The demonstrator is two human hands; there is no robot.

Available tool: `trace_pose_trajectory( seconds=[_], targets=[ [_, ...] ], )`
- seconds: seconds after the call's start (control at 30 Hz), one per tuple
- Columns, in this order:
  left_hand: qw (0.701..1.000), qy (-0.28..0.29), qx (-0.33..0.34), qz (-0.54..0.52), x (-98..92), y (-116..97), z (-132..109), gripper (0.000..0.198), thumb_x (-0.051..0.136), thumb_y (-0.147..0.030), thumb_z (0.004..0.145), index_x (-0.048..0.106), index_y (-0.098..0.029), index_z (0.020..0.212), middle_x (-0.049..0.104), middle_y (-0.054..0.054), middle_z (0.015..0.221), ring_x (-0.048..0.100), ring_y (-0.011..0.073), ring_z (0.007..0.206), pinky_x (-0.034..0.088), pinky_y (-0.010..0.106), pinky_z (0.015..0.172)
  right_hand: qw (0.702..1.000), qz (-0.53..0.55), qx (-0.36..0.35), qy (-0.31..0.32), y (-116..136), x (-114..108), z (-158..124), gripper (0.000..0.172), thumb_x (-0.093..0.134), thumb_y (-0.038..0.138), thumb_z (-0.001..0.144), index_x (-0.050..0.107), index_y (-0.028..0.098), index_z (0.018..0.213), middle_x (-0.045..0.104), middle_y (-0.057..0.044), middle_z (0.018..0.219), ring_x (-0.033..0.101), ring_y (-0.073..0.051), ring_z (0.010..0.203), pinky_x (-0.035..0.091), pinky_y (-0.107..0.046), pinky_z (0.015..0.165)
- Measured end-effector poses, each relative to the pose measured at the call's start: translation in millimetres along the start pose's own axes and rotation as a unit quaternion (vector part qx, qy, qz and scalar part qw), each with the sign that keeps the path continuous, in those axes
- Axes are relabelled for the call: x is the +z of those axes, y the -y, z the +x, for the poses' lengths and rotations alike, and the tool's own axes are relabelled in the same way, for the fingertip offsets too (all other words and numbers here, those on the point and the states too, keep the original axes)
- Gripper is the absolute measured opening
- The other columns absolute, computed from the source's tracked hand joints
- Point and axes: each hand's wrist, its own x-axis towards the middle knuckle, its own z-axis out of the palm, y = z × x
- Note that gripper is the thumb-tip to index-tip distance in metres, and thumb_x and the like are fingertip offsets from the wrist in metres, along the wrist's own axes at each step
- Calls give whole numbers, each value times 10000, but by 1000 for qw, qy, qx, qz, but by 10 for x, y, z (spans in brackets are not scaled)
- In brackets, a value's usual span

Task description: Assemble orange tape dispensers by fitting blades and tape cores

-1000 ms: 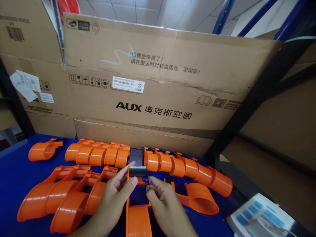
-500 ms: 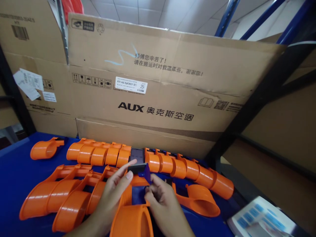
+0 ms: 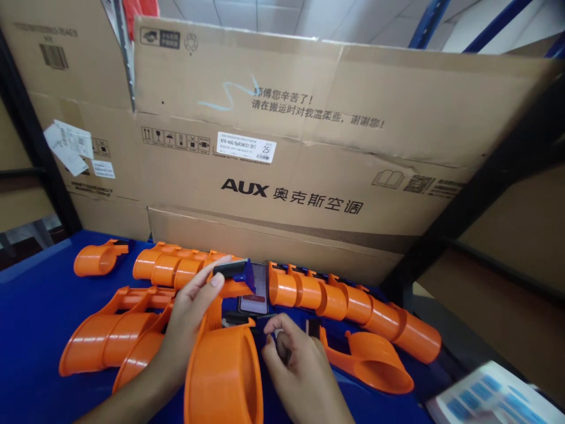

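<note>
My left hand [image 3: 194,306] is closed around the upper part of an orange plastic tape dispenser [image 3: 220,371], its wide ring hanging down toward me. A black strip with a blue end piece [image 3: 247,275] sits at the top of this dispenser, under my left thumb and fingers. Just right of the ring is my right hand [image 3: 293,356], its fingers curled with thumb and forefinger close together; what they pinch, if anything, is hidden. Beside those fingertips shows a dark narrow piece [image 3: 238,318]. Another orange dispenser [image 3: 375,362] lies by my right wrist.
Behind stands a phone [image 3: 256,287] with a lit screen, between back rows of orange dispensers [image 3: 357,303]. More dispensers [image 3: 88,344] overlap at left. A large cardboard panel [image 3: 282,159] closes off the blue table [image 3: 30,294]; a white-and-blue box [image 3: 494,394] is at right.
My left hand has raised and tilted the dispenser toward the left. My right hand has come away from its upper frame and now sits apart, lower beside the ring. The view has shifted slightly.
</note>
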Motion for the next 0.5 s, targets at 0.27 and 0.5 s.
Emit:
trace_pose_trajectory(
  seconds=[0.27,0.5],
  targets=[
    [1000,23,7,4,84,-39,-90,412,697,-400,881,730,-183,1230,771,85,1192,648,300,1228,524,359,1027,995,43,-1,88,34,167,-15,172,607,287,891,706,211,1010,647,11,663,586,-170,605,397,-236,560],
    [998,54,15,20,99,-9,-80,382,694,-380,882,744,-178,1202,769,96,1177,677,295,1162,558,329,937,996,5,-15,86,39,2,-13,168,619,349,911,744,252,967,750,-30,821,676,-223,729,449,-266,606]
  ],
)
